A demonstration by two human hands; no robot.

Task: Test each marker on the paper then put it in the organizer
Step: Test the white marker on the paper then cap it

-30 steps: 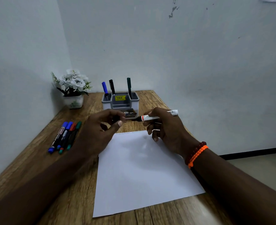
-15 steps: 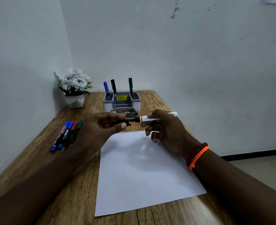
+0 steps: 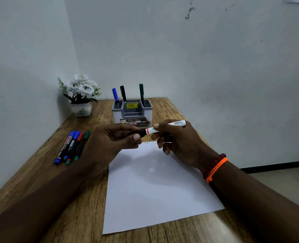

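The left hand's (image 3: 110, 142) thumb and fingers pinch the black cap (image 3: 139, 133) of a white-barrelled marker (image 3: 164, 127), while the right hand (image 3: 178, 142) curls around the barrel, index finger and thumb near the orange band. Whether the cap is fully seated or partly pulled off is hard to tell, since the left fingertips cover that end. The marker lies roughly level, held above the far edge of the white paper (image 3: 155, 186), which lies flat on the wooden table (image 3: 31, 181) and shows only a faint squiggle at its top edge.

Just beyond the hands stands the grey organizer (image 3: 132, 111), its lower front partly hidden by the knuckles and the marker. A blue marker (image 3: 115, 95) and a black marker (image 3: 122, 93) stand in its left compartment, a dark green marker (image 3: 141, 92) in its right one; a yellow price sticker (image 3: 132, 105) sits in the middle.

To the left of the left hand, four markers (image 3: 71, 148) lie side by side on the table, touching one another. A small white pot of white flowers (image 3: 81, 95) stands in the far left corner against the wall. Orange and dark red bracelets (image 3: 215, 168) circle the right wrist.
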